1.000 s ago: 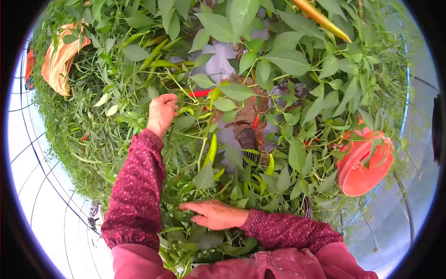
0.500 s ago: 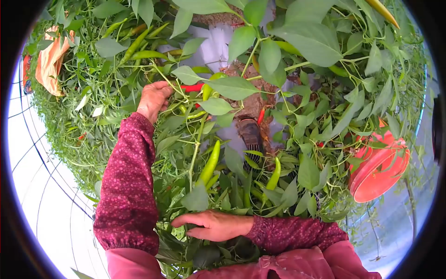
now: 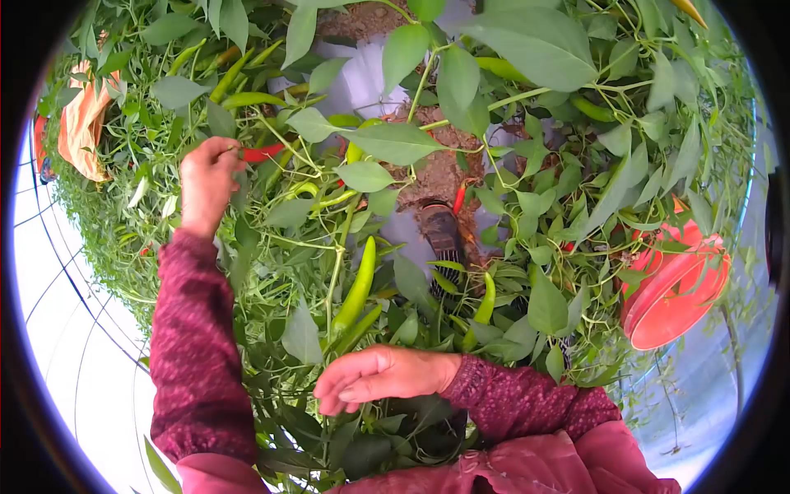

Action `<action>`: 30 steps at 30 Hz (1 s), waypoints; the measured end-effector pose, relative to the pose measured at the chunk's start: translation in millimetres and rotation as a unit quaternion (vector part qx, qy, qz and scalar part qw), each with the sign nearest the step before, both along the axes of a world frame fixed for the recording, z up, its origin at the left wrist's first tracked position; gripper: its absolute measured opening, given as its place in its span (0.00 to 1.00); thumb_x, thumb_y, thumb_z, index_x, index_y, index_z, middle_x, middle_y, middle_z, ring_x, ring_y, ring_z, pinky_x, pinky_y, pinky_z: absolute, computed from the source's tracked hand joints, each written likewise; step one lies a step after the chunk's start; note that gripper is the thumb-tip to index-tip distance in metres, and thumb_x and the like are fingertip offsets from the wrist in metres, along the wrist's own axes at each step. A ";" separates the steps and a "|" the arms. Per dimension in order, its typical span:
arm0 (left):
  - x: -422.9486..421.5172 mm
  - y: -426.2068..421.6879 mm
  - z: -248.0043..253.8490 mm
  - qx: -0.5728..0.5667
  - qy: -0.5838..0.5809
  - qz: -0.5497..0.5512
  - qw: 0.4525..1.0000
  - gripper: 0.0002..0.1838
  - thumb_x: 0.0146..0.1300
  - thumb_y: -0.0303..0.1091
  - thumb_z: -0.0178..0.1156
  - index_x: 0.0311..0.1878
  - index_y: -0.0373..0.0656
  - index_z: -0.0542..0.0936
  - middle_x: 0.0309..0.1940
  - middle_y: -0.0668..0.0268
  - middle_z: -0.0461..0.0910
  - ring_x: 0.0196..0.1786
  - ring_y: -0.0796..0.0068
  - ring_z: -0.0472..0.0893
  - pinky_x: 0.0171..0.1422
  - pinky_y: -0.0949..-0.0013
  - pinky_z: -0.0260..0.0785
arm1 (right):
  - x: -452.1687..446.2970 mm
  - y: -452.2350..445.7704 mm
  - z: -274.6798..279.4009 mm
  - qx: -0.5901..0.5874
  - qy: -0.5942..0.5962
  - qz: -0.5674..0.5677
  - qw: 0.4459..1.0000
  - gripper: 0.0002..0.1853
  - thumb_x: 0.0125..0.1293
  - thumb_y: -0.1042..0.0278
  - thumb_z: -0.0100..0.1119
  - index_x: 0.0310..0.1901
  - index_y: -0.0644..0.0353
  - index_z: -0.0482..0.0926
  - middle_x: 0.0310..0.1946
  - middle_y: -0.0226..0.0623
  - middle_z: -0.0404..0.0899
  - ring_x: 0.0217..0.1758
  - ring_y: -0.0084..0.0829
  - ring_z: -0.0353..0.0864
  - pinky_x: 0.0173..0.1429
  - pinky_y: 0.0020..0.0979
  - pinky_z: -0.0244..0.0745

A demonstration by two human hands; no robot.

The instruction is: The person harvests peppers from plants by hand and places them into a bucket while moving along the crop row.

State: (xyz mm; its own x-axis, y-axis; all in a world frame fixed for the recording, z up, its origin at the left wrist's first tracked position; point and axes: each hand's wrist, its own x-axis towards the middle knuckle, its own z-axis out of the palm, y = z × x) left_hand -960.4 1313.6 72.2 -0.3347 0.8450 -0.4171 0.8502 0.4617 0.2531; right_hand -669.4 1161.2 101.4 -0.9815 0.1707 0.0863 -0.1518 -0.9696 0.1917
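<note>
Pinched by its end in my left hand (image 3: 209, 183) is a red chili pepper (image 3: 263, 153), which points to the right among the stems. My right hand (image 3: 385, 375) hovers low in the middle over the leaves, its fingers loosely stretched and nothing in them. Just above that hand hangs a long light green pepper (image 3: 357, 286). A smaller green pepper (image 3: 484, 306) hangs to its right. Farther up, another red pepper (image 3: 459, 199) shows beside a dark shoe (image 3: 440, 224).
A red bucket (image 3: 675, 305) stands among plants on the right. An orange sack (image 3: 85, 132) lies at the upper left. Leafy branches (image 3: 395, 142) cross the middle above bare soil (image 3: 440, 169) and pale ground sheeting (image 3: 370, 78).
My left hand has moved left with the red chili pepper, drawing it away from the central stems. My right hand has turned slightly, and its fingers have come closer together.
</note>
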 end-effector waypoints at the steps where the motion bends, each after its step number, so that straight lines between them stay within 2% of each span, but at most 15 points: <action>1: 19.8 5.4 26.8 0.012 -0.112 0.063 0.992 0.09 0.63 0.28 0.55 0.42 0.38 0.81 0.34 0.64 0.83 0.33 0.74 0.81 0.39 0.73 0.73 | 1.8 5.0 -2.4 0.000 0.000 -0.004 1.000 0.15 0.71 0.66 0.49 0.56 0.60 0.71 0.48 0.33 0.79 0.53 0.23 0.77 0.53 0.26 0.73; 4: 69.6 -0.8 83.7 0.123 -0.086 -0.032 0.988 0.08 0.64 0.25 0.54 0.45 0.36 0.78 0.36 0.65 0.81 0.35 0.78 0.80 0.37 0.76 0.72 | 11.1 20.1 -5.3 -0.035 -0.060 -0.030 0.997 0.12 0.71 0.67 0.47 0.51 0.61 0.74 0.40 0.36 0.80 0.42 0.27 0.81 0.43 0.27 0.77; 7: 114.4 -17.6 116.9 0.168 -0.138 -0.158 0.963 0.08 0.60 0.21 0.56 0.43 0.38 0.77 0.35 0.62 0.80 0.37 0.73 0.81 0.38 0.73 0.73 | 13.3 19.8 -24.1 -0.179 -0.101 -0.068 0.976 0.19 0.73 0.60 0.44 0.59 0.61 0.69 0.44 0.41 0.81 0.46 0.34 0.82 0.45 0.31 0.78; 8: 126.6 -24.5 119.2 0.127 -0.169 -0.216 0.953 0.08 0.57 0.20 0.58 0.41 0.38 0.77 0.36 0.62 0.80 0.38 0.70 0.81 0.39 0.71 0.73 | 15.7 26.0 -22.5 -0.179 -0.132 -0.091 0.971 0.23 0.73 0.57 0.43 0.64 0.60 0.64 0.51 0.44 0.78 0.53 0.36 0.79 0.53 0.33 0.76; 9: 137.3 -30.0 119.1 0.085 -0.200 -0.272 0.937 0.09 0.54 0.19 0.60 0.39 0.38 0.77 0.37 0.62 0.80 0.38 0.67 0.81 0.41 0.69 0.74 | 14.7 29.0 -20.7 -0.180 -0.133 -0.090 0.970 0.23 0.73 0.57 0.43 0.64 0.60 0.64 0.51 0.44 0.78 0.53 0.36 0.79 0.53 0.33 0.76; 11: 150.8 -43.1 107.0 -0.069 -0.324 -0.274 0.903 0.12 0.49 0.19 0.63 0.39 0.38 0.78 0.37 0.61 0.80 0.40 0.64 0.82 0.44 0.68 0.74 | 10.9 30.8 -17.7 -0.352 -0.184 -0.190 0.898 0.23 0.72 0.55 0.48 0.63 0.58 0.66 0.50 0.43 0.78 0.54 0.34 0.78 0.59 0.35 0.73; 13: 162.4 -50.6 102.1 -0.123 -0.335 -0.284 0.890 0.11 0.50 0.21 0.63 0.38 0.38 0.79 0.39 0.60 0.81 0.42 0.65 0.81 0.47 0.67 0.73 | 13.9 27.1 -27.6 -0.377 -0.219 -0.190 0.880 0.20 0.70 0.58 0.50 0.60 0.57 0.69 0.45 0.40 0.79 0.54 0.34 0.77 0.60 0.36 0.71; 15: 162.9 -55.5 95.2 -0.179 -0.345 -0.291 0.874 0.09 0.51 0.22 0.63 0.38 0.39 0.81 0.40 0.60 0.82 0.44 0.66 0.81 0.50 0.65 0.72 | 14.7 7.7 -44.6 -0.388 -0.296 -0.209 0.847 0.15 0.69 0.63 0.53 0.54 0.55 0.72 0.38 0.36 0.78 0.46 0.33 0.78 0.54 0.34 0.72; 16: 156.5 -54.0 86.7 -0.171 -0.391 -0.208 0.880 0.09 0.52 0.23 0.62 0.38 0.39 0.81 0.40 0.59 0.81 0.43 0.63 0.81 0.50 0.65 0.72 | 14.0 12.5 -42.0 -0.416 -0.333 -0.201 0.822 0.11 0.68 0.67 0.54 0.50 0.55 0.74 0.33 0.32 0.76 0.38 0.30 0.77 0.46 0.33 0.74; 17: 148.4 -51.6 76.9 -0.162 -0.432 -0.125 0.878 0.09 0.53 0.23 0.62 0.39 0.38 0.82 0.40 0.58 0.81 0.42 0.60 0.81 0.51 0.65 0.73 | 15.1 12.3 -42.2 -0.419 -0.333 -0.201 0.821 0.11 0.68 0.67 0.54 0.50 0.55 0.74 0.33 0.32 0.76 0.38 0.30 0.77 0.46 0.33 0.74; 19: 123.4 -49.7 48.4 -0.148 -0.235 -0.125 0.952 0.09 0.55 0.24 0.60 0.40 0.36 0.81 0.39 0.55 0.81 0.42 0.55 0.81 0.50 0.65 0.73 | 16.9 11.1 -41.5 -0.384 -0.325 -0.202 0.840 0.10 0.68 0.67 0.53 0.50 0.55 0.74 0.32 0.31 0.76 0.36 0.29 0.77 0.42 0.32 0.74; 21: 105.4 -55.1 20.9 -0.159 -0.128 -0.262 0.943 0.08 0.57 0.25 0.56 0.38 0.35 0.80 0.38 0.52 0.80 0.42 0.52 0.80 0.47 0.60 0.74 | 15.1 10.5 -37.9 -0.353 -0.342 -0.194 0.849 0.10 0.68 0.66 0.53 0.50 0.55 0.74 0.32 0.31 0.76 0.35 0.28 0.77 0.41 0.32 0.75; 24: 84.9 -63.4 -8.8 -0.173 -0.097 -0.329 0.923 0.11 0.57 0.24 0.53 0.43 0.35 0.79 0.40 0.50 0.80 0.44 0.52 0.79 0.48 0.58 0.73 | 12.4 10.7 -34.3 -0.318 -0.356 -0.176 0.861 0.10 0.68 0.66 0.53 0.50 0.56 0.73 0.32 0.31 0.76 0.33 0.27 0.77 0.39 0.31 0.75; 27: 88.4 -55.8 -11.3 -0.220 -0.038 -0.308 0.925 0.16 0.57 0.21 0.52 0.49 0.36 0.76 0.46 0.51 0.79 0.46 0.50 0.79 0.52 0.60 0.72 | 13.7 7.8 -32.9 -0.315 -0.351 -0.164 0.867 0.11 0.68 0.65 0.53 0.50 0.56 0.73 0.31 0.31 0.76 0.33 0.26 0.77 0.39 0.30 0.74; 30: 88.1 -53.8 -9.2 -0.231 0.030 -0.328 0.916 0.18 0.56 0.22 0.51 0.52 0.38 0.75 0.48 0.52 0.77 0.45 0.52 0.80 0.50 0.59 0.73 | 14.5 7.9 -31.5 -0.310 -0.336 -0.162 0.874 0.11 0.69 0.66 0.51 0.51 0.56 0.73 0.31 0.31 0.75 0.33 0.27 0.76 0.39 0.30 0.74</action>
State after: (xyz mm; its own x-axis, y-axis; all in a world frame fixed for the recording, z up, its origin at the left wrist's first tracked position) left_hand -872.4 1259.8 63.0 0.1470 0.6112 -0.7777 0.9889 -0.1070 0.1028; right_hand -654.9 1169.1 69.9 -0.6665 0.2581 -0.6994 -0.6794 -0.5965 0.4273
